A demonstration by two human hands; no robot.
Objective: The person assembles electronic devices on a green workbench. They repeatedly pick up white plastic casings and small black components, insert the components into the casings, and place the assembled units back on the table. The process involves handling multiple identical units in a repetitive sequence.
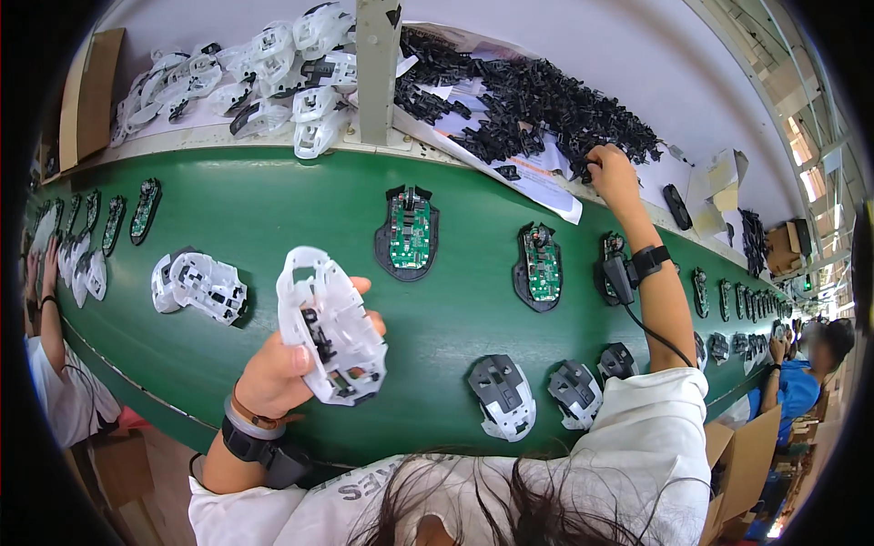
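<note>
My left hand (282,364) is closed round a white plastic mouse shell (341,314), held up above the green conveyor belt with its inside facing me. Small black pieces are fitted in the shell. At the far side my right hand (614,175) reaches into a heap of small black plastic parts (546,100). Its fingers pinch at the heap's near edge, and what lies between them is too small to make out. Two more white shells (202,284) lie together on the belt, left of my left hand.
Green circuit boards in black bases (408,235) line the belt (319,205). Closed grey-and-white mice (503,398) sit nearer me. White shells (273,55) pile on the back ledge, beside a post (375,73). People work at left and right (797,387). A cardboard box (742,464) stands lower right.
</note>
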